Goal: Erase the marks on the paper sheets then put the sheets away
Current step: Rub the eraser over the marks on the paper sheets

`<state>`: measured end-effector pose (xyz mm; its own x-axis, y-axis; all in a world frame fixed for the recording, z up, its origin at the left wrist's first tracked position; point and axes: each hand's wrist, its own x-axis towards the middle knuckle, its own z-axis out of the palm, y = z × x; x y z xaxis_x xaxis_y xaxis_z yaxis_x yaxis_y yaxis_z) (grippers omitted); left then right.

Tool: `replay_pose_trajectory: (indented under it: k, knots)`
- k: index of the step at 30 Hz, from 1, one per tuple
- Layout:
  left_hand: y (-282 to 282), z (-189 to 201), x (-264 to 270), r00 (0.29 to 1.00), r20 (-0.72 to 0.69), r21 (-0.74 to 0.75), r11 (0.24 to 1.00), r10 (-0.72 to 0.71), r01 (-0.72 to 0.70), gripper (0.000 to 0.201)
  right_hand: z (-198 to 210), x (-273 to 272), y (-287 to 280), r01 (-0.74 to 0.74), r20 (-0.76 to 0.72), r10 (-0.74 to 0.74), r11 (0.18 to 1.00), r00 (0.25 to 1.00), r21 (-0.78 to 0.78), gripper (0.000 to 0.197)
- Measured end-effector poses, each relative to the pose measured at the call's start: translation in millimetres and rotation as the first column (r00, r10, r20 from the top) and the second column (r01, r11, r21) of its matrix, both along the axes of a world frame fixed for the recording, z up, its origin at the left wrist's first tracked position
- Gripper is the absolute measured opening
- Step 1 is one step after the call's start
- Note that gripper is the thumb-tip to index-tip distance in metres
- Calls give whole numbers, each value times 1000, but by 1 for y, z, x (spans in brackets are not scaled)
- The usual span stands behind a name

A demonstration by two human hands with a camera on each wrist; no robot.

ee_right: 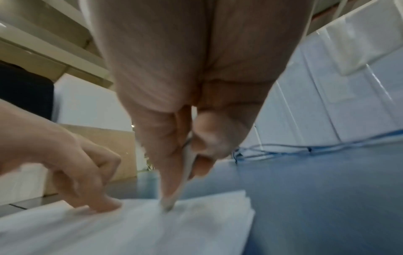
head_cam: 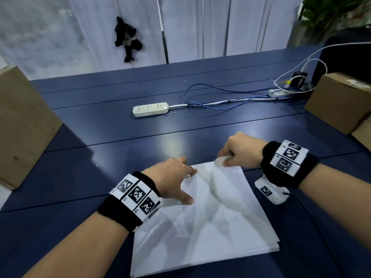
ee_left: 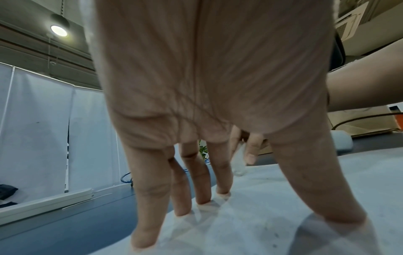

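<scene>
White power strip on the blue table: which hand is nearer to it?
Left. The left hand sits almost straight below the white power strip; the right hand lies off to its right.

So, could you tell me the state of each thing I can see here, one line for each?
paper sheets: stacked flat on the table, top sheet faintly smudged
eraser: white, pinched, tip on the far edge of the top sheet
left hand: fingers spread, pressing the sheets down
right hand: curled round the eraser
power strip: lying on the table, sockets free
</scene>
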<state>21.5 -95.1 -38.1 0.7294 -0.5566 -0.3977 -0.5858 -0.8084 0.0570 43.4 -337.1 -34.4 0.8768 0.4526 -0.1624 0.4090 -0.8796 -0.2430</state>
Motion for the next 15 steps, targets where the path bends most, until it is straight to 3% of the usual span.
replay_pose_trajectory:
  k: [4,6,9,11,13,15]
  knots:
    - [1,0,0,1000,-3,2,1000,4,-4,78,-2,-25,-3,-139,-297,139,990,945,22,33]
    - [0,0,0,1000,-6,7,1000,3,-3,79,-1,-21,-2,-126,-270,122,992,955,2,33]
    - [0,1,-1,1000,-8,2,1000,4,-4,79,2,-3,2,-26,-58,26,1000,998,-10,24]
    - [0,1,-1,1000,-10,0,1000,2,-2,79,3,2,1,-10,1,10,999,1000,-30,22]
    - [0,0,-1,1000,-12,-4,1000,2,-2,80,1,-5,-2,-48,-61,47,998,997,-27,24]
    - [1,0,0,1000,-12,0,1000,2,-2,81,0,-20,-4,-122,-216,113,992,970,-26,30]
